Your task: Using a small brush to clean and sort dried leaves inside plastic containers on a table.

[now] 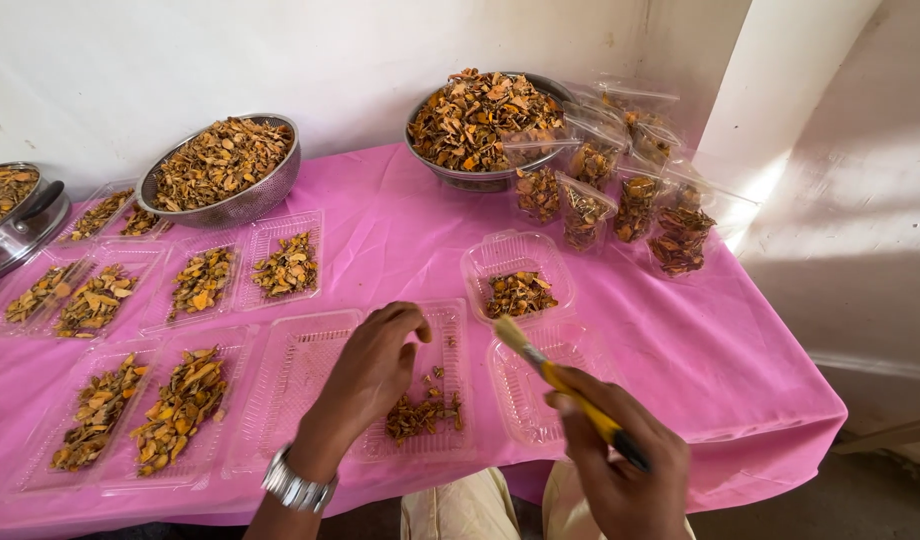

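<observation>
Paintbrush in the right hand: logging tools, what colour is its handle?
Yellow with a black end, on the paintbrush, head view.

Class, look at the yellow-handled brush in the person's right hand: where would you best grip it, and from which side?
Grip the brush on its yellow handle, below the bristle head, coming from the near right, as the right hand does. The handle is slim and straight, slanting up-left, with its bristles over the clear hinged tray. Gripping low leaves the bristles free.

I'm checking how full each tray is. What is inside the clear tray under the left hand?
The clear tray holds a small heap of dried orange-brown pieces near its front edge. The left hand covers part of the tray, so anything beneath it cannot be seen.
</observation>
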